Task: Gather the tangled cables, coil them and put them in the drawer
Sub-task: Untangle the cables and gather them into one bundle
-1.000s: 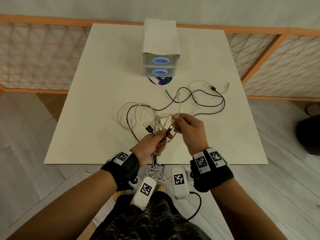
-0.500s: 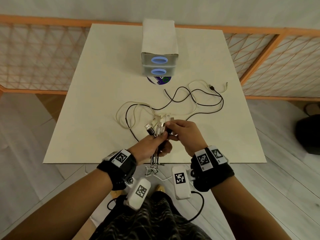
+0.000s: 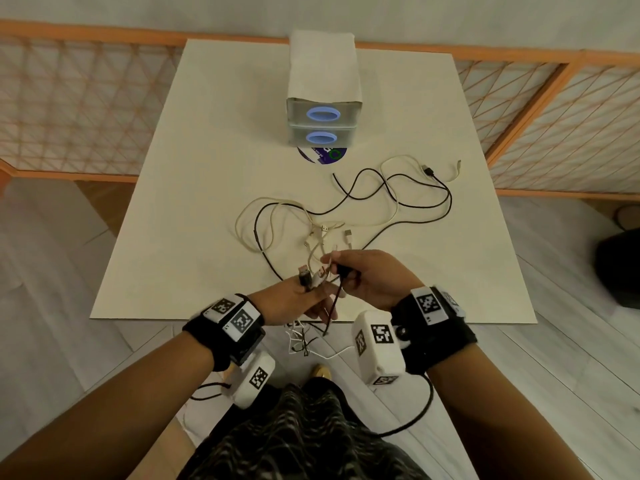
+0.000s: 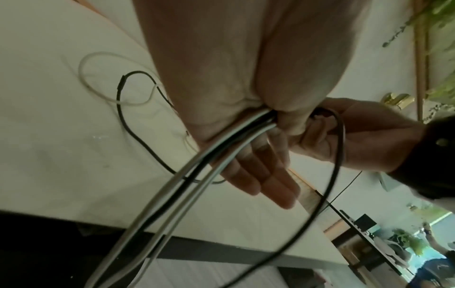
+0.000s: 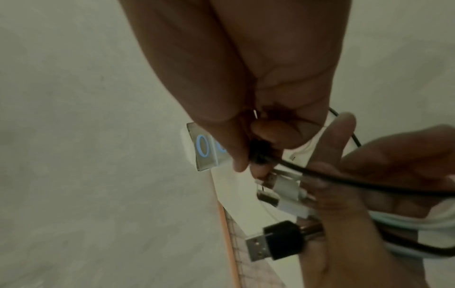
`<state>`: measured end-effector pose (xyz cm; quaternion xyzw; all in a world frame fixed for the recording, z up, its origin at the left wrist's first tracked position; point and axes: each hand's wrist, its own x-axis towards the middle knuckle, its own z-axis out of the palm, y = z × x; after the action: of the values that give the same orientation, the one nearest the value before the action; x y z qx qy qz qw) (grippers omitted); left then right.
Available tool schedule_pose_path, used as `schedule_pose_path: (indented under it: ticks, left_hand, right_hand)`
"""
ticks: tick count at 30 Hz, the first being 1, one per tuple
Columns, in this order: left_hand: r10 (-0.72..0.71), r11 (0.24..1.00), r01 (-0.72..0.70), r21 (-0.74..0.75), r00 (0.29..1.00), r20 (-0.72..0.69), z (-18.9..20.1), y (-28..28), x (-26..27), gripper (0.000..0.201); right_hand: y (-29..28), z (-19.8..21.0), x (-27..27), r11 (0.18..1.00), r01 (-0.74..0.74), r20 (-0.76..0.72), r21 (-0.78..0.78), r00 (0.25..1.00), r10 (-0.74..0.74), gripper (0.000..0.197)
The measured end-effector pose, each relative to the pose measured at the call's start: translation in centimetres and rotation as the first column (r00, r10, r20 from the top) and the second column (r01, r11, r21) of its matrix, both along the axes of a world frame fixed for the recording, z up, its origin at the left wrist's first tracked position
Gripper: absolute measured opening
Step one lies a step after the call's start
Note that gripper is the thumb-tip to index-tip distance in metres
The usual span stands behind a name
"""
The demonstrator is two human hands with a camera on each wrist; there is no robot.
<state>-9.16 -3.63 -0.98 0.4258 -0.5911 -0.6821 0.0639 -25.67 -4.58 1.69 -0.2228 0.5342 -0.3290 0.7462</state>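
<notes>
Black and white cables (image 3: 398,202) lie tangled across the middle of the cream table (image 3: 194,188). My left hand (image 3: 306,292) grips a bundle of cable ends at the near table edge, their USB plugs (image 3: 309,276) sticking up and the strands (image 3: 304,337) hanging below. In the left wrist view the white and black strands (image 4: 221,154) run out from under the thumb. My right hand (image 3: 343,271) pinches a black plug (image 5: 258,152) right beside that bundle. The two-drawer unit (image 3: 323,112) stands at the far middle, both drawers closed.
A purple disc (image 3: 322,154) lies under the drawer unit's front. Loose white plugs (image 3: 348,234) rest on the table just beyond my hands. An orange-framed mesh fence (image 3: 554,109) runs around the table's far and right sides. A dark object (image 3: 620,268) sits on the floor at right.
Both hands have drawn back toward the near table edge. The right hand came in to the left hand's bundle and now pinches a black plug beside it.
</notes>
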Motion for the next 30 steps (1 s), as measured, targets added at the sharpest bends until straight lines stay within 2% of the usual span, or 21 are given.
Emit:
schedule_pose_path:
  ticks: [2, 4, 6, 8, 10, 11, 14, 17, 19, 22, 24, 26, 28, 29, 30]
  left_hand:
    - [0.035, 0.997, -0.032, 0.065, 0.998, -0.045, -0.3, 0.0, 0.0, 0.036]
    - [0.221, 0.959, -0.19, 0.209, 0.965, -0.14, -0.3, -0.3, 0.0, 0.04]
    - [0.456, 0.86, -0.365, 0.356, 0.863, -0.218, -0.1, -0.9, 0.2, 0.04]
    - [0.575, 0.786, -0.43, 0.445, 0.773, -0.268, 0.2, -1.7, 0.2, 0.043]
    - [0.605, 0.764, -0.435, 0.475, 0.739, -0.295, 0.6, -2.4, -0.2, 0.045]
    - [0.618, 0.755, -0.44, 0.487, 0.727, -0.301, 0.8, -2.7, -0.4, 0.046]
    - [0.62, 0.762, -0.444, 0.471, 0.708, -0.337, 0.5, -2.8, -0.9, 0.046]
    - [0.57, 0.803, -0.414, 0.428, 0.743, -0.35, -0.2, -2.3, -1.3, 0.041]
    - [0.567, 0.805, -0.421, 0.419, 0.754, -0.331, -0.3, -2.2, -1.4, 0.037]
    - [0.565, 0.814, -0.467, 0.346, 0.774, -0.285, -0.2, -2.3, -1.0, 0.028]
    - [0.507, 0.857, -0.454, 0.245, 0.828, -0.24, -0.1, -2.0, -0.9, 0.027]
    - [0.438, 0.897, -0.415, 0.154, 0.882, -0.174, -0.2, -1.6, -1.0, 0.031]
    - [0.389, 0.921, -0.379, 0.094, 0.91, -0.142, -0.5, -1.4, -0.9, 0.046]
    - [0.341, 0.94, -0.336, 0.059, 0.931, -0.131, -0.6, -1.4, -0.8, 0.047]
    - [0.276, 0.961, -0.275, 0.021, 0.956, -0.101, -0.7, -1.3, -0.8, 0.037]
  right_hand:
    - [0.1, -0.5, 0.1, 0.997, 0.028, -0.084, -0.07, 0.996, -0.034, 0.017]
    - [0.4, -1.0, 0.0, 0.985, 0.013, -0.214, -0.173, 0.976, -0.05, 0.017]
    - [0.9, -1.5, -0.1, 0.955, -0.123, -0.341, -0.271, 0.94, 0.025, 0.017]
    - [1.4, -1.7, 0.0, 0.883, -0.353, -0.497, -0.309, 0.852, 0.166, 0.017]
    - [2.0, -1.9, 0.4, 0.794, -0.529, -0.616, -0.299, 0.743, 0.263, 0.02]
    - [2.2, -2.0, 0.5, 0.77, -0.565, -0.641, -0.297, 0.715, 0.278, 0.021]
    - [2.5, -2.0, 0.3, 0.758, -0.578, -0.648, -0.302, 0.707, 0.281, 0.019]
    - [2.7, -2.2, 0.0, 0.724, -0.643, -0.641, -0.248, 0.67, 0.375, 0.016]
    - [2.8, -2.5, 0.0, 0.751, -0.614, -0.616, -0.243, 0.696, 0.369, 0.012]
    - [2.3, -2.4, -0.3, 0.882, -0.333, -0.5, -0.333, 0.855, 0.134, 0.008]
    - [1.6, -1.8, -0.4, 0.91, -0.171, -0.398, -0.378, 0.917, 0.007, 0.011]
    - [1.1, -1.3, -0.2, 0.92, -0.103, -0.337, -0.379, 0.941, -0.033, 0.009]
    - [0.9, -0.9, 0.2, 0.93, -0.068, -0.29, -0.362, 0.956, -0.043, 0.008]
    - [0.9, -0.8, 0.3, 0.934, -0.051, -0.256, -0.354, 0.966, -0.044, 0.008]
    - [0.8, -0.7, 0.5, 0.936, -0.043, -0.227, -0.35, 0.973, -0.04, 0.008]
